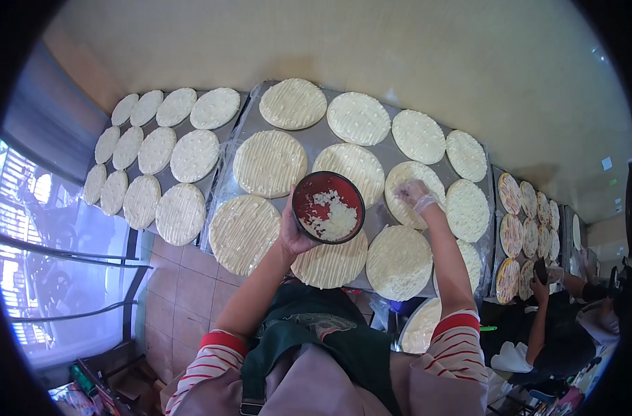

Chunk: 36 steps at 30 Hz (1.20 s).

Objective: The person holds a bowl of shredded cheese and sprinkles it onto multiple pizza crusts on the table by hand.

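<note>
Fingers of the left hand (293, 225) are clamped on the side of one bowl (314, 182), dark at the rim and red inside, with a loose heap of white crumbs (335, 216) in it. Over to the right hand (414, 195), in a thin clear glove: its fingers are bunched together, pointing down over a pale round (407, 172), third from the left in the middle row, and whether they pinch any crumbs, I cannot tell!

Now the count on the middle surface (316, 136): twelve rounds, three rows of four, many striped with pale lines, several scattered with white bits. The bowl hides parts of two of them, and the right arm covers part of another. One more round (421, 328) sits lower down, near the right sleeve, partly hidden.

Across to the left surface (179, 175), and it's twelve again, three rows of four. On the right surface (500, 215), the rounds carry orange and brown streaks; some are covered, so no sure count there. Beside that one, a co-worker (562, 333) in dark clothes holds a small dark bowl (540, 271).

Around the room: a plain beige wall (399, 41) runs behind the surfaces, brown square tiles (169, 277) show on the floor, and a bright see-through sheet (66, 277) hangs at the left. A dark green apron (288, 312) fills the near edge.
</note>
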Motion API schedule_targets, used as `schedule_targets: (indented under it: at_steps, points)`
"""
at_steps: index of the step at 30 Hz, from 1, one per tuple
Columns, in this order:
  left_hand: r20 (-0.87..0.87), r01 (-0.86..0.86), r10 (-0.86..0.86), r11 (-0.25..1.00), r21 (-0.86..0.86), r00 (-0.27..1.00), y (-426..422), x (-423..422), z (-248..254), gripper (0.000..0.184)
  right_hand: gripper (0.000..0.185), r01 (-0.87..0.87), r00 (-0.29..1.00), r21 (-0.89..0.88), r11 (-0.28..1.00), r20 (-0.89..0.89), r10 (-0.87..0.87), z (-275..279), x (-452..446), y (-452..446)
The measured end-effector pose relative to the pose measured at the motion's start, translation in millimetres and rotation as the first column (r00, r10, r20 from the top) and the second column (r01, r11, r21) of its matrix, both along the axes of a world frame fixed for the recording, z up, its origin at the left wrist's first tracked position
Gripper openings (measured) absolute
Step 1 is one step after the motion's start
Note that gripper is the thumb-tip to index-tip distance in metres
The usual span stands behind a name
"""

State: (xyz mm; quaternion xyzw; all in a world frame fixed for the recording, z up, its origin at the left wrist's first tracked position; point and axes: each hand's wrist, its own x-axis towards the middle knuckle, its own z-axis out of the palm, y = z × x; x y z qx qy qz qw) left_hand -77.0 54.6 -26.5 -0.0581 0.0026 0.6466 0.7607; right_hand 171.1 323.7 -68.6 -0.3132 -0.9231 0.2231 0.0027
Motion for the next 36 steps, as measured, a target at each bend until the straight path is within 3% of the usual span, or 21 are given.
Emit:
schedule_targets:
  at_steps: [1, 2, 3, 4, 5, 6, 7, 10, 14, 17, 19, 23, 25, 26, 28, 32, 34, 35, 36]
  points:
    - [-0.007, 0.002, -0.002, 1.0, -0.006, 1.0, 1, 1, 0, 0.077, 0.019, 0.039, 0.999, -0.115, 0.993, 0.011, -0.038, -3, 3, 1]
    - [-0.008, 0.006, -0.006, 1.0, -0.007, 1.0, 1, 2, 0, 0.077, 0.019, 0.043, 0.999, -0.116, 0.992, 0.01, -0.042, -7, 4, 0]
    - [-0.003, 0.009, -0.009, 1.0, -0.007, 1.0, 2, 2, -1, 0.077, 0.019, 0.288, 0.957, -0.287, 0.913, 0.048, -0.287, -12, 4, -1]
    - [0.002, 0.012, -0.012, 1.0, -0.006, 1.0, 2, 3, -1, 0.077, 0.018, 0.504, 0.855, -0.435, 0.746, 0.129, -0.502, -16, 6, -2]
    - [0.002, 0.017, -0.017, 1.0, -0.009, 1.0, 2, 4, -1, 0.077, 0.018, 0.508, 0.852, -0.437, 0.743, 0.13, -0.506, -11, 11, -6]
    - [0.001, 0.029, -0.029, 1.0, 0.002, 1.0, 3, 5, 0, 0.077, 0.018, 0.268, 0.963, -0.19, 0.945, 0.093, -0.254, 1, 19, -11]
    - [-0.001, 0.041, -0.041, 0.999, 0.013, 0.999, 4, 6, 1, 0.078, 0.017, -0.029, 0.991, 0.072, 0.997, 0.13, 0.02, 12, 24, -15]
    - [0.039, 0.075, -0.075, 0.997, 0.001, 0.996, 8, 11, 1, 0.078, 0.017, 0.115, 0.972, -0.038, 0.993, 0.211, -0.105, 30, 27, -24]
    - [0.003, 0.111, -0.111, 0.993, -0.032, 0.994, 16, 19, 4, 0.078, 0.017, 0.011, 0.99, 0.088, 0.996, 0.141, -0.023, 31, 56, -28]
    - [-0.046, 0.14, -0.141, 0.99, -0.014, 0.989, 23, 27, 6, 0.079, 0.016, 0.177, 0.973, -0.051, 0.983, 0.16, -0.167, 31, 70, -26]
    - [-0.086, 0.149, -0.152, 0.988, -0.038, 0.985, 29, 33, 10, 0.079, 0.015, 0.094, 0.978, 0.096, 0.991, 0.176, -0.11, 25, 80, -18]
    - [-0.107, 0.18, -0.184, 0.983, -0.049, 0.977, 40, 42, 12, 0.078, 0.015, 0.16, 0.956, 0.062, 0.985, 0.239, -0.17, 21, 95, -9]
    - [-0.138, 0.199, -0.203, 0.979, -0.044, 0.969, 45, 46, 13, 0.078, 0.014, -0.053, 0.999, 0.159, 0.986, 0.019, 0.051, 16, 108, -3]
    - [-0.139, 0.202, -0.207, 0.978, -0.046, 0.968, 48, 48, 14, 0.078, 0.014, -0.049, 0.999, 0.157, 0.986, 0.017, 0.047, 15, 110, -1]
    - [-0.12, 0.233, -0.236, 0.972, -0.044, 0.964, 52, 53, 16, 0.078, 0.012, 0.224, 0.97, 0.013, 0.975, 0.098, -0.224, 13, 113, 3]
    - [-0.144, 0.245, -0.254, 0.966, -0.08, 0.956, 59, 59, 14, 0.079, 0.01, 0.299, 0.951, 0.02, 0.954, 0.071, -0.299, 22, 113, 12]
    - [-0.152, 0.257, -0.264, 0.964, -0.069, 0.952, 62, 62, 15, 0.081, 0.011, 0.262, 0.962, 0.177, 0.949, 0.027, -0.271, 20, 117, 23]
    - [-0.153, 0.257, -0.266, 0.964, -0.071, 0.952, 62, 63, 14, 0.081, 0.011, 0.263, 0.962, 0.176, 0.949, 0.026, -0.272, 14, 119, 30]
    - [-0.161, 0.26, -0.269, 0.963, -0.076, 0.95, 63, 64, 14, 0.081, 0.012, 0.292, 0.955, 0.192, 0.937, -0.104, -0.276, 9, 120, 37]
